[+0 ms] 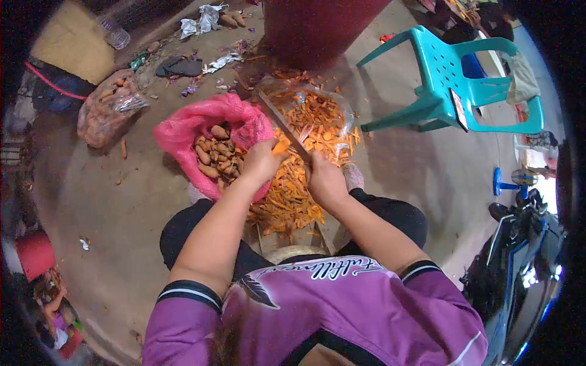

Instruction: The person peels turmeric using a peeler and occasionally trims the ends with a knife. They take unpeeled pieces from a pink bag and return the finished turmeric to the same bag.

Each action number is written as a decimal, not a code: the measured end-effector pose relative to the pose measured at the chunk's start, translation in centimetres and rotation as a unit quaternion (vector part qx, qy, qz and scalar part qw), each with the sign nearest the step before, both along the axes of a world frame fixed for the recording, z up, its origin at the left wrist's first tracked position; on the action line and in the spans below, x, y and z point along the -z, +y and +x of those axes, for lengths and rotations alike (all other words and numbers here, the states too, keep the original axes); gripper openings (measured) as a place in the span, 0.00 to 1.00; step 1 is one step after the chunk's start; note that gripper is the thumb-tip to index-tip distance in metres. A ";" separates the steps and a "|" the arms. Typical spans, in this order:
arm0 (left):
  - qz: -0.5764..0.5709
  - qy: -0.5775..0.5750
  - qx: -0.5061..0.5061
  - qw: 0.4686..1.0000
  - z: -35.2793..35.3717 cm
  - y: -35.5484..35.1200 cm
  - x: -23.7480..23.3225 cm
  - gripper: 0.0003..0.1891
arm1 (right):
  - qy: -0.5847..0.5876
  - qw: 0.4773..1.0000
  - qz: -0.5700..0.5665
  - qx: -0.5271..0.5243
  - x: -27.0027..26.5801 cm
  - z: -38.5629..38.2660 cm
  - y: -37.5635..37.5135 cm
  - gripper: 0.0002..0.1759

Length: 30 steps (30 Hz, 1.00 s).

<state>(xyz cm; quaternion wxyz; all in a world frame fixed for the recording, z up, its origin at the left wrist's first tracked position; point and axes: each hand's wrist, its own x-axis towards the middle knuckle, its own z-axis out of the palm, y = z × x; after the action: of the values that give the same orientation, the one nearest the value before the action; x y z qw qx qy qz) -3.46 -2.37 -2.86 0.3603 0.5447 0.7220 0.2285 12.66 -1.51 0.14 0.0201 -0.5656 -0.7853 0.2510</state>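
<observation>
My left hand (261, 162) is closed around a piece of orange-fleshed root (282, 144), perhaps sweet potato. The handle of a long, wide-bladed knife (284, 125) is in my right hand (325, 180). Its blade slants up and left, close beside the root piece. Just left of my left hand, a pink woven sack (183, 122) stands with its mouth wide, holding several brown whole roots (213, 152). Beneath and beyond both hands lies a heap of cut orange pieces and peelings (293, 189), partly on a clear plastic sheet (348, 119).
A clear bag of roots (107, 116) sits at left. Beyond it are a dark slipper (179, 66) and scattered wrappers. A large red container (317, 30) stands ahead. At right are a teal plastic chair (442, 73), a small blue fan (510, 182) and a motorcycle (513, 244).
</observation>
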 end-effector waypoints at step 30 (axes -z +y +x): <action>-0.130 -0.696 -0.284 0.646 1.2 4.0 -1.9 0.14 | 0.244 0.969 -0.036 -0.019 -0.6 -1.2 5.3 0.35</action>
<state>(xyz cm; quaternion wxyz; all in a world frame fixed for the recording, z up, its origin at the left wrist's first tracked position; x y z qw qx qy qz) -2.25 1.66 -0.91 0.7413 -0.0591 0.4005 0.5354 11.44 3.81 0.75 0.1858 -0.4723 -0.7578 0.4101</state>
